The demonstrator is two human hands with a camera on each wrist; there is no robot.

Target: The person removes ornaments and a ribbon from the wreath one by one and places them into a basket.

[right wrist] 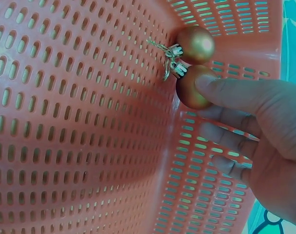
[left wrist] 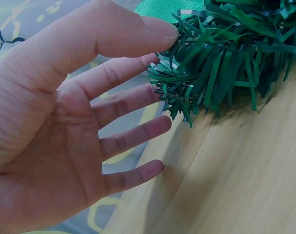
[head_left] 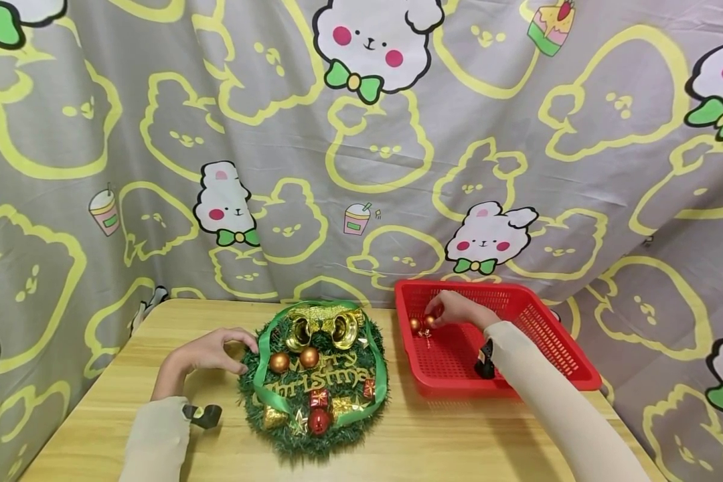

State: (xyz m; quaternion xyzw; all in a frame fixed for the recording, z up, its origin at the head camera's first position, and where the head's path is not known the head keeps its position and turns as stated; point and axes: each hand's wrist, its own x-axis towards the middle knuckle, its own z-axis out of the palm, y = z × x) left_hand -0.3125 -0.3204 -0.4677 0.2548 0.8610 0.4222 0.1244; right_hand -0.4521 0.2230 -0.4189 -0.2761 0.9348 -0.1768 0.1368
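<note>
In the red basket (head_left: 569,358), my right hand (head_left: 454,308) pinches a gold Christmas ball (right wrist: 194,90) between thumb and fingers. A second gold ball (right wrist: 196,45) lies right against it, and gold strings show at their metal caps. My left hand (head_left: 213,351) is at the left edge of a green Christmas wreath (head_left: 304,443), its thumb tip and fingertips at the tinsel and its fingers fairly straight. On the wreath are gold bells (head_left: 345,331), a green ribbon (head_left: 381,365), two copper-gold balls (head_left: 280,363), a red ball (head_left: 318,422), small gift boxes and gold "Merry Christmas" lettering.
The wreath and basket stand side by side on a light wooden table (head_left: 217,455). A grey curtain (head_left: 289,147) with cartoon bunnies hangs behind the table and along both sides. The basket has raised, perforated walls.
</note>
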